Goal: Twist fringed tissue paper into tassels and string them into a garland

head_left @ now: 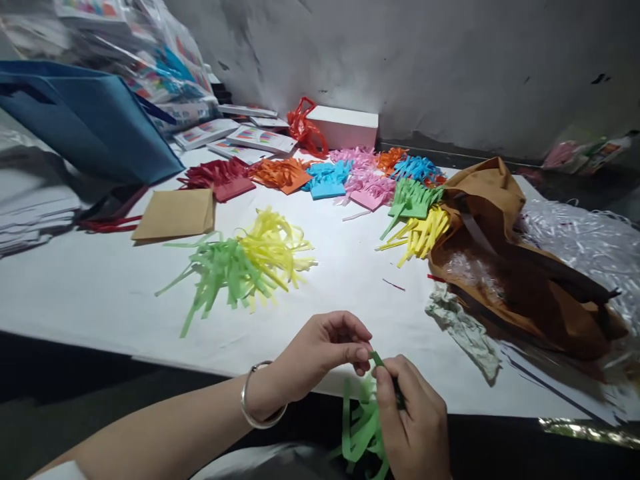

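My right hand (413,417) is closed round the folded top of a green paper tassel (363,427). Its cut strips hang down below the table's front edge. My left hand (333,347), with a silver bangle on its wrist, has thumb and fingertips pinched at the tassel's upper green end. On the table ahead lie a loose light-green fringe (220,273) and a yellow fringe (275,250), their strips overlapping. Behind them, fringed bundles form a row: dark red (220,179), orange (280,175), blue (327,180), pink (370,187), green (413,200) and yellow (423,233).
To the right sit a brown cloth bag (480,227), a crumpled pale cloth (463,330) and white stringy material (585,247). At left are a tan folded card (175,215), a blue bag (95,127) and stacked white sheets (33,193). A white box (345,127) stands by the wall.
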`<state>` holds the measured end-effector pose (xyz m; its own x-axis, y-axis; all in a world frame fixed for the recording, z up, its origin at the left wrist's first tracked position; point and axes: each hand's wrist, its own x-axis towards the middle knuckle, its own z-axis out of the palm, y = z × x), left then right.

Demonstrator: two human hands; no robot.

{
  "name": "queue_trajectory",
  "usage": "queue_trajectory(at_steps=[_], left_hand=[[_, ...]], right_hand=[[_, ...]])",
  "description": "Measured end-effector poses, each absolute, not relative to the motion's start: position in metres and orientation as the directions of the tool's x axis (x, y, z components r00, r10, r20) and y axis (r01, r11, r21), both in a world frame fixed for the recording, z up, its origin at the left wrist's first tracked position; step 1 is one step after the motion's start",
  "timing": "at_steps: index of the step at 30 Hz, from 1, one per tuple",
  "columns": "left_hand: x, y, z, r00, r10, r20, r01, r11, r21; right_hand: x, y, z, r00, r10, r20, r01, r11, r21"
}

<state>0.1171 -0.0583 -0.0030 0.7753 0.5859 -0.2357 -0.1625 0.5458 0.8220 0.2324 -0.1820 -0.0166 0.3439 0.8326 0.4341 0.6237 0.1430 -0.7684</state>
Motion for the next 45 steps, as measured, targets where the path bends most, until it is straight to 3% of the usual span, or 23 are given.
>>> queue_trajectory(at_steps=[5,9,12,17,22,24,26,29,33,35,38,40,42,45], left_hand=[[0.096,-0.058,-0.002,0.727,0.659,-0.192,-0.141,0.417,0.898],[0.085,-0.056,0.0,0.713,0.695,-0.096,-0.013,0.15,0.989],[0.08,-0.055,0.003,0.758,0.651,-0.042,0.067,-0.014,0.998],[0.078,-0.053,0.005,0.826,0.552,-0.113,0.105,0.046,0.993],[0.078,-0.052,-0.003,0.83,0.509,-0.227,0.087,0.284,0.955],[0.076,-0.054,-0.007,0.817,0.547,-0.182,0.088,0.193,0.977],[0.074,-0.057,-0.01,0.798,0.601,-0.045,0.113,-0.076,0.991],[0.069,-0.061,-0.013,0.803,0.569,0.177,0.149,-0.48,0.865],[0.061,-0.064,-0.015,0.764,0.522,0.38,0.173,-0.733,0.658],[0.056,-0.063,-0.011,0.721,0.531,0.445,0.169,-0.758,0.63],[0.039,-0.047,0.005,0.695,0.535,0.48,0.122,-0.746,0.655],[0.017,-0.021,0.02,0.658,0.536,0.529,0.154,-0.784,0.602],[-0.013,0.021,0.036,0.569,0.575,0.588,0.318,-0.813,0.487],[-0.05,0.1,0.062,0.467,0.662,0.586,0.659,-0.703,0.269]], right_hand=[[0.223,-0.177,-0.015,0.263,0.869,0.418,0.687,0.135,-0.714],[0.224,-0.177,-0.009,0.166,0.916,0.365,0.68,0.162,-0.715],[0.226,-0.177,-0.006,0.109,0.935,0.338,0.658,0.186,-0.729],[0.227,-0.179,-0.011,0.1,0.943,0.318,0.636,0.185,-0.749],[0.225,-0.182,-0.026,0.106,0.946,0.305,0.622,0.177,-0.763],[0.225,-0.182,-0.034,0.098,0.941,0.324,0.662,0.182,-0.727],[0.226,-0.179,-0.041,0.078,0.916,0.394,0.746,0.208,-0.633],[0.226,-0.172,-0.05,0.006,0.844,0.536,0.863,0.267,-0.429],[0.214,-0.158,-0.053,-0.104,0.741,0.664,0.922,0.321,-0.214],[0.205,-0.152,-0.051,-0.079,0.732,0.677,0.918,0.318,-0.237],[0.197,-0.142,-0.048,-0.005,0.758,0.652,0.835,0.362,-0.415],[0.201,-0.137,-0.051,0.037,0.752,0.658,0.807,0.366,-0.463],[0.215,-0.131,-0.058,0.092,0.736,0.67,0.829,0.317,-0.462],[0.242,-0.124,-0.077,0.165,0.725,0.669,0.853,0.236,-0.465]])
